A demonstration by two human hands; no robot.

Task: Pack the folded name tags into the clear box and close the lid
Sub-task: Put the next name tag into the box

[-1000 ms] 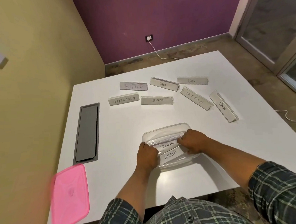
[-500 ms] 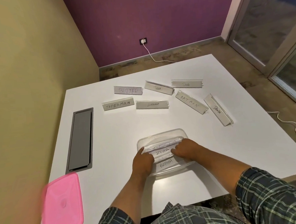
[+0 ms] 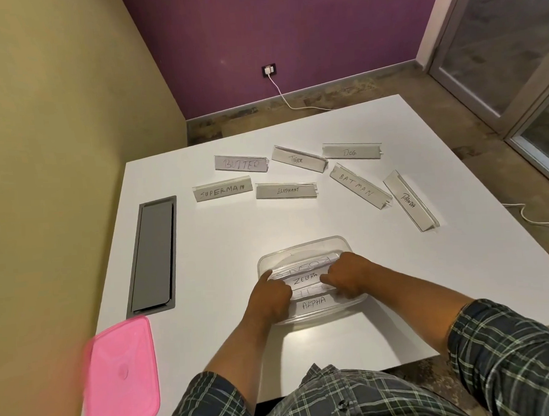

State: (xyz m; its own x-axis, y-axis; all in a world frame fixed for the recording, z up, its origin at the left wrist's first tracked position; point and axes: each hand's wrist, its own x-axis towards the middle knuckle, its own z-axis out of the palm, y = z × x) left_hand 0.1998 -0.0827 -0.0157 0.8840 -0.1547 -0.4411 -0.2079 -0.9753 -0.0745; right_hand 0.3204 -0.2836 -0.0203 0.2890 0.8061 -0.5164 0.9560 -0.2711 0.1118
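Your left hand (image 3: 273,295) and right hand (image 3: 346,275) pinch the zebra tag (image 3: 304,279), seating it flat in the clear box (image 3: 338,244) to leave room.

This looks like an office meeting room. A large white rectangular table (image 3: 206,259) has a grey rectangular cable hatch (image 3: 153,255) set into its top on the left side. On the far part stand folded clear plastic name tags with handwritten names (image 3: 286,190), as used at meetings. The far wall is painted purple (image 3: 289,32), the left wall is yellow (image 3: 55,124). On the right is a glass door with a pale frame (image 3: 497,53).
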